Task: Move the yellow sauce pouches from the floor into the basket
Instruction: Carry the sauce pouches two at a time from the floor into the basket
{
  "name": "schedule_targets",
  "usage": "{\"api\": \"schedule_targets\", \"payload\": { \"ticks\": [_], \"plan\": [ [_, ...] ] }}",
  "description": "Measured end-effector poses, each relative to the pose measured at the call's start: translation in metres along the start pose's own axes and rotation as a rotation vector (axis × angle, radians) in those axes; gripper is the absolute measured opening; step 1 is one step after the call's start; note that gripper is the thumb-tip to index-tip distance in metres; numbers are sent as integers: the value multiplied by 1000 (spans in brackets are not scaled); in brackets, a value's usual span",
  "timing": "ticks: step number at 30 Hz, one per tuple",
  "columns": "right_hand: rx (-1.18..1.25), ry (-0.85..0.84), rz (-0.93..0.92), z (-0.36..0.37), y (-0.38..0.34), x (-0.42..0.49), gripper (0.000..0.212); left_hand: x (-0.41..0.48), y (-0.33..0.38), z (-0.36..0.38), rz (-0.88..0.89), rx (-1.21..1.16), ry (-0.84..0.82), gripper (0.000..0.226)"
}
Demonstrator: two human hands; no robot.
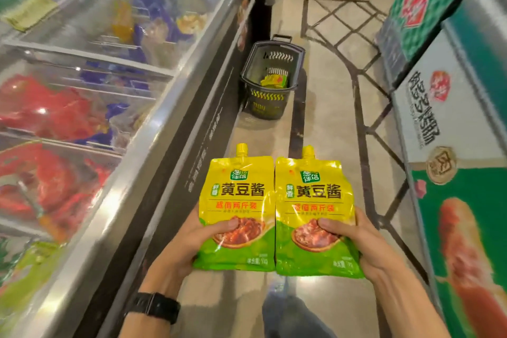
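Now I am carrying two yellow pouches, the left hand (189, 239) gripping the left pouch (239, 211), the right hand (365, 244) gripping the right pouch (315, 214). Next I am needing to walk toward the basket (297, 52) at twelve o'clock, well ahead on the floor, and drop both in.

Two pouches (238, 211) (315, 217), one basket (270, 107), two hands (192, 244) (365, 244).
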State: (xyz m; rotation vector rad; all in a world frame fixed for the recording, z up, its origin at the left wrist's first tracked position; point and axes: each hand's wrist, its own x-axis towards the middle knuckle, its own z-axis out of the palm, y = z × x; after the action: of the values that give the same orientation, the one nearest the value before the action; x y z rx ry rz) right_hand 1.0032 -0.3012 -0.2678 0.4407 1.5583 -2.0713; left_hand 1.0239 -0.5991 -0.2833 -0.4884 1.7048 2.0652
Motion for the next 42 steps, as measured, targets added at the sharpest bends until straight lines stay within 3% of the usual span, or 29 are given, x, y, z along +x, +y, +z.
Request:
{"api": "schedule_targets", "payload": {
  "ticks": [9, 20, 25, 29, 34, 40, 42],
  "plan": [
    [12, 60, -11, -45, -82, 96, 120, 125, 70, 39, -1, 19, -47, 115],
    [85, 148, 5, -42, -143, 220, 120, 289, 152, 25, -113, 55, -196, 109],
    [87, 199, -15, -37, -182, 278, 98, 363, 201, 19, -117, 95, -241, 101],
    [127, 229, 2, -40, -207, 322, 117, 412, 233, 21, -134, 110, -269, 110],
    [170, 246, 17, -58, -240, 383, 121, 474, 262, 32, -173, 106, -269, 116],
    [178, 195, 72, -86, -291, 478, 81, 563, 297, 47, -173, 89, -224, 114],
    [181, 181, 111, -95, -308, 508, 80, 591, 313, 50, -165, 86, -208, 114]
  ]
}}
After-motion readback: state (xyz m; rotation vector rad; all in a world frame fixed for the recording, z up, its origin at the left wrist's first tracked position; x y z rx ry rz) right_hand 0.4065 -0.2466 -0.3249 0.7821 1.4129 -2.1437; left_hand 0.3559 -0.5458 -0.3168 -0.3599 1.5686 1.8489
